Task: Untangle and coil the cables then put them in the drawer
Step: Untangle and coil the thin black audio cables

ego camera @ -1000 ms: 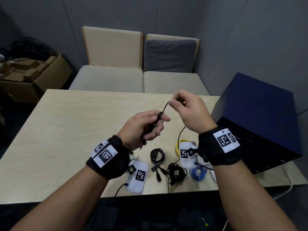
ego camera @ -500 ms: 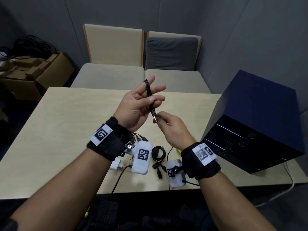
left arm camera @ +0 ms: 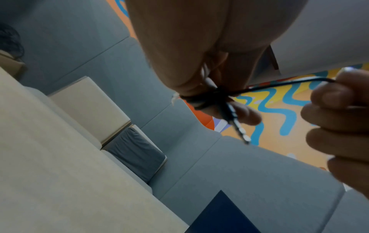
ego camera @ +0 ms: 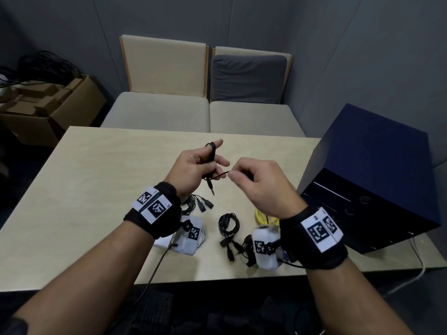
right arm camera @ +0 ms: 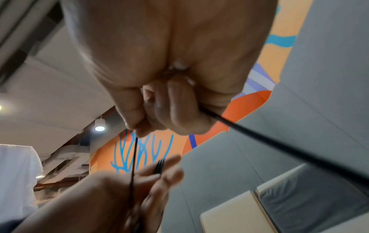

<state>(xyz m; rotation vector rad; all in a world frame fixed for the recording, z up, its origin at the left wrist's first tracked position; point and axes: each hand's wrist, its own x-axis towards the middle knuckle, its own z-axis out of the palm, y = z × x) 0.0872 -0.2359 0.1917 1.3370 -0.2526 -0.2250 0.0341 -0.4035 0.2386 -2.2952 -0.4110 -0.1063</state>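
Observation:
A thin black audio cable [ego camera: 212, 154] is looped over my left hand's [ego camera: 215, 155] raised forefinger and gripped in its curled fingers above the table. Its jack plugs [ego camera: 211, 187] hang free below that hand. My right hand [ego camera: 231, 174] is just to the right and pinches a strand of the same cable between thumb and forefinger. In the left wrist view the cable [left arm camera: 209, 97] wraps round the fingers and a plug [left arm camera: 238, 127] points down. In the right wrist view the pinched strand [right arm camera: 133, 157] runs down to the left hand [right arm camera: 139, 181].
On the wooden table [ego camera: 84, 189] lie a coiled black cable [ego camera: 228, 224], a black bundle with connectors [ego camera: 199, 204], a yellow cable [ego camera: 262, 217] and a white adapter [ego camera: 163, 241]. A dark blue drawer unit [ego camera: 372, 180] stands at the right. Two chairs stand behind the table.
Both hands have come lower. The right hand let go of the plug end, moved right and now pinches a strand. The plugs now hang below the left hand.

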